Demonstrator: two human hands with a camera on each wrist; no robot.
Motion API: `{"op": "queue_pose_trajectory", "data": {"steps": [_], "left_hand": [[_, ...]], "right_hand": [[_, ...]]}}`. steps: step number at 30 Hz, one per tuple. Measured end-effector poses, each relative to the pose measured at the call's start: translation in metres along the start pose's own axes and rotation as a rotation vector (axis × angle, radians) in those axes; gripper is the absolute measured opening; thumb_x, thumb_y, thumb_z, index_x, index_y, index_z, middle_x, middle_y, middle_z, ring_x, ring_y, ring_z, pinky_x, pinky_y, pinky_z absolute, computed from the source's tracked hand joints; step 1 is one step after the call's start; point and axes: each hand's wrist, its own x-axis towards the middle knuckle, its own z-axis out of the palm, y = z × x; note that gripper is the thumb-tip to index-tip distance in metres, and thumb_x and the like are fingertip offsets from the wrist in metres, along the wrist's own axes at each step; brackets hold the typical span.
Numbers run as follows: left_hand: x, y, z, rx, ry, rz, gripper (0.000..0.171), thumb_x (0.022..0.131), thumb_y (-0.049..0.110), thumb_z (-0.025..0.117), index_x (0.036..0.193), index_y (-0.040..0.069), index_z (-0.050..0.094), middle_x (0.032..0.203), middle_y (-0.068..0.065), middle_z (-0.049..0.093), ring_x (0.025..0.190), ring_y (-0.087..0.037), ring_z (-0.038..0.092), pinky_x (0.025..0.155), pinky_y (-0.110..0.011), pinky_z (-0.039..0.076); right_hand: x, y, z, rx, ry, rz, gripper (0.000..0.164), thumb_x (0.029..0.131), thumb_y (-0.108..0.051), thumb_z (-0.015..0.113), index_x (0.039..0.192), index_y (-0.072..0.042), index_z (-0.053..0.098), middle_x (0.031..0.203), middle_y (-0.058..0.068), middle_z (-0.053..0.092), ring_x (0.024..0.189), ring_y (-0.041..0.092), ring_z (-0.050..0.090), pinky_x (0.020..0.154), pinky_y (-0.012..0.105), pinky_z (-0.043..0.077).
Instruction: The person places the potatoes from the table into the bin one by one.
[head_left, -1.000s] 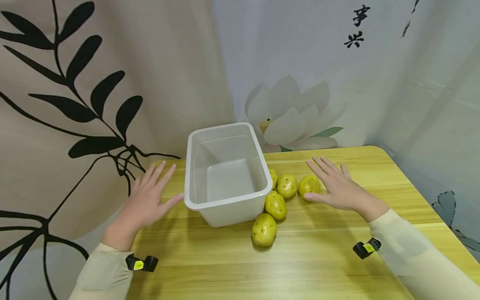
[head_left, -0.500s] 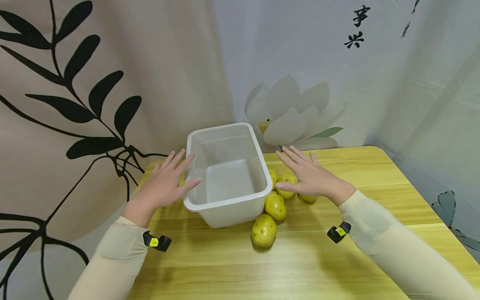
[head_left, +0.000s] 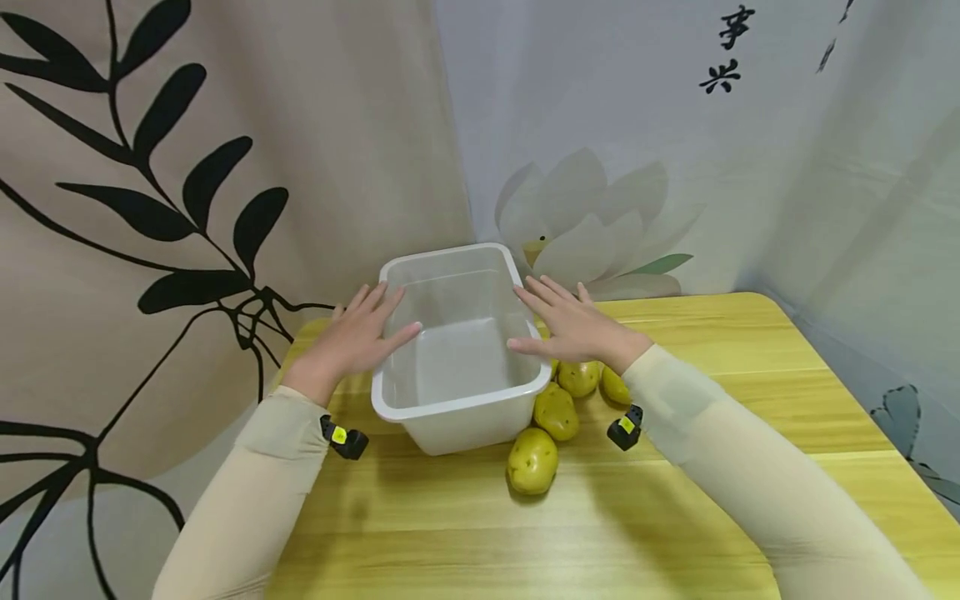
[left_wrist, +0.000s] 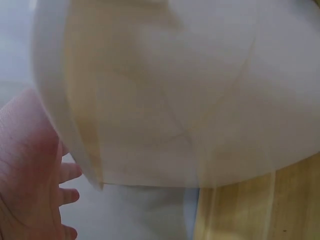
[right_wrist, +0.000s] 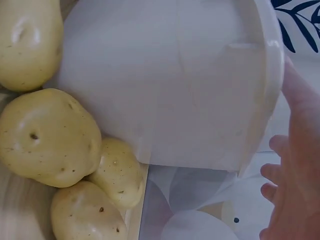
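Observation:
A white plastic bin (head_left: pixel 457 406) stands upright near the back of the table, its inside bare. My left hand (head_left: pixel 360 333) is at its left rim, fingers straight and spread, thumb over the opening. Across from it my right hand (head_left: pixel 573 327) is at the right rim, likewise spread. In the wrist views the left hand (left_wrist: pixel 30 170) and right hand (right_wrist: pixel 300 155) lie just outside the rim; contact I cannot tell. Several yellow potatoes lie along the bin's right side, among them a front potato (head_left: pixel 532 461) and one behind it (head_left: pixel 556 412). The right arm partly covers the farther potatoes (head_left: pixel 579 379).
The wooden table (head_left: pixel 465 533) has a rounded back right corner. A curtain (head_left: pixel 345 150) printed with dark leaves and a pale lotus hangs close behind the bin. A small black device (head_left: pixel 345 437) sits at the left wrist, another device (head_left: pixel 625 427) at the right.
Both hands have moved inward, the left one rightward and the right one leftward, from beside the bin to its rims. The bin and potatoes have stayed in place.

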Motion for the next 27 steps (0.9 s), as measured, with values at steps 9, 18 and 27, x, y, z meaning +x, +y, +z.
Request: {"op": "queue_pose_trajectory", "data": {"steps": [9, 18, 27], "left_hand": [[0.025, -0.007, 0.004, -0.025, -0.063, -0.071, 0.089, 0.088, 0.079, 0.019, 0.156, 0.023, 0.003, 0.161, -0.014, -0.004, 0.145, -0.036, -0.009, 0.105, -0.071, -0.002], [0.032, -0.002, 0.006, -0.041, -0.076, -0.116, 0.1, 0.087, 0.079, 0.02, 0.154, 0.009, -0.004, 0.16, -0.013, -0.011, 0.145, -0.029, -0.014, 0.106, -0.069, -0.004], [0.032, -0.004, 0.012, -0.038, -0.053, -0.128, 0.108, 0.08, 0.085, 0.012, 0.153, 0.009, -0.01, 0.159, -0.01, -0.014, 0.144, -0.027, -0.015, 0.105, -0.07, -0.005]], "right_hand": [[0.031, -0.001, 0.001, 0.035, -0.057, 0.048, 0.093, 0.085, -0.08, 0.03, 0.156, -0.026, 0.005, 0.162, 0.003, -0.002, 0.147, 0.025, -0.003, 0.11, 0.066, 0.0], [0.041, 0.003, 0.008, 0.067, -0.08, 0.085, 0.094, 0.085, -0.081, 0.027, 0.155, -0.025, -0.002, 0.161, 0.001, -0.007, 0.146, 0.021, -0.008, 0.11, 0.065, -0.003], [0.042, -0.002, 0.013, 0.001, -0.067, 0.107, 0.094, 0.088, -0.078, 0.027, 0.156, -0.018, 0.0, 0.161, 0.0, -0.007, 0.147, 0.023, -0.005, 0.109, 0.065, -0.006]]}}
